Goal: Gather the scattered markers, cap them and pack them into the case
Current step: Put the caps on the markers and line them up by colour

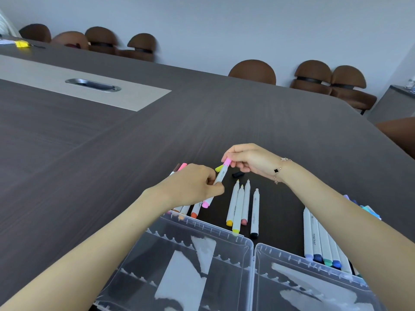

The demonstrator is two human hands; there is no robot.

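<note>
Both grips are engaged on one pink marker (219, 178), which we find raised just above the counter (247, 122): our left hand (193, 185) pinches the white barrel near its middle, and our right hand (249, 161) pinches the pink cap (227, 162) at the far end of that barrel. We cannot tell whether the cap is fully seated. A second pink cap shows at the marker's near end, below the left hand. A loose yellow cap (218, 168) lies just behind the barrel, and a loose black cap (237, 174) lies on the counter under the right hand. Near our left hand we note a row of markers (195, 209) partly hidden beneath it, ends in orange, brown and pink. Between the arms lie four uncapped markers (241, 205) side by side, tips pointing away from us, near ends yellow, yellow, pink and black. Under the right forearm sits a group of markers (321, 241) with blue, navy and green ends. Nearest us stands the clear plastic case (252, 250), open flat in two halves with notched dividers. Brown chairs (252, 71) line the far edge of the counter, and a bracelet (279, 170) sits on the right wrist.
</note>
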